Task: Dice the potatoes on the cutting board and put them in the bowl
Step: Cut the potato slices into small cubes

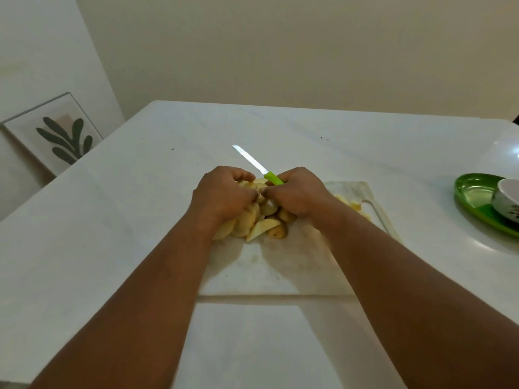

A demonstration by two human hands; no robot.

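Note:
A pile of pale yellow potato pieces (259,223) lies on the white cutting board (280,265) in the middle of the table. My left hand (224,193) curls over the left side of the pile and grips some pieces. My right hand (297,192) holds the green-handled knife (257,165), whose blade points up and to the left, away from me; the fingers also touch the pile. A few more cut pieces (351,204) lie behind my right wrist. The white bowl (505,200) stands at the far right, partly cut off by the frame edge.
The bowl sits on a green tray (474,197) at the right edge of the white table (112,220). A framed leaf picture (60,133) leans against the wall at the left, beyond the table's edge.

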